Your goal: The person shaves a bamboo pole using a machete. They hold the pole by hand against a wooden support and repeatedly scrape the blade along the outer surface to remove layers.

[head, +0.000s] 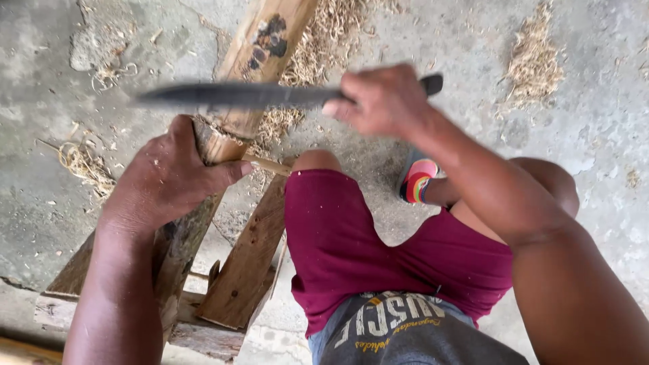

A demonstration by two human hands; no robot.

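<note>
My left hand (172, 179) grips a thick bamboo pole (263, 51) that runs from the lower left up toward the top centre. Its outer skin is partly stripped where my hand sits. My right hand (378, 100) is closed around the handle of a long dark knife (230, 95). The blurred blade lies crosswise just above the pole and my left hand. A thin sliver of bamboo (269, 164) sticks out by my left thumb.
The pole rests on a rough wooden frame of planks (247, 260) at lower left. Curly bamboo shavings (534, 57) lie in heaps on the concrete floor. My knees in maroon shorts (351, 243) and a striped sandal (417, 179) fill the right side.
</note>
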